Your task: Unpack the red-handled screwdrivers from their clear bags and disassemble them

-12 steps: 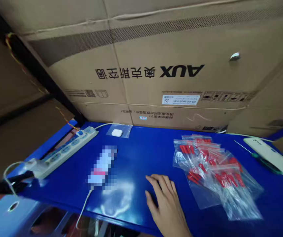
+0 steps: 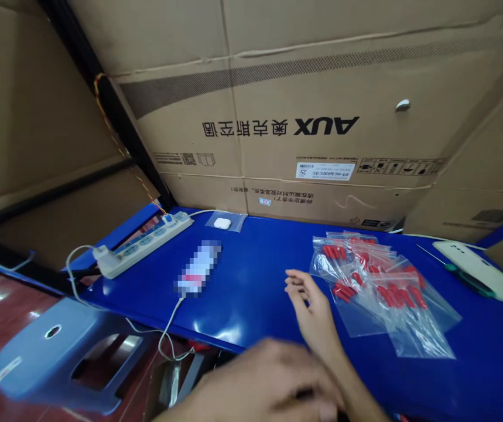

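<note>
R hand [image 2: 310, 308] – beside bags [image 2: 378, 287].

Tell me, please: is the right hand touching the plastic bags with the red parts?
Apart. In the head view a strip of bare blue table shows between the fingertips of the right hand and the nearest of the plastic bags.

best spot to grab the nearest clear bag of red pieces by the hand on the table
Take the nearest clear bag by its near bare corner, where the plastic lies flat with no red pieces under it. Come in from the left, the side where the right hand rests open on the blue table, and pinch the film's edge. Other bags overlap its far end.
</note>
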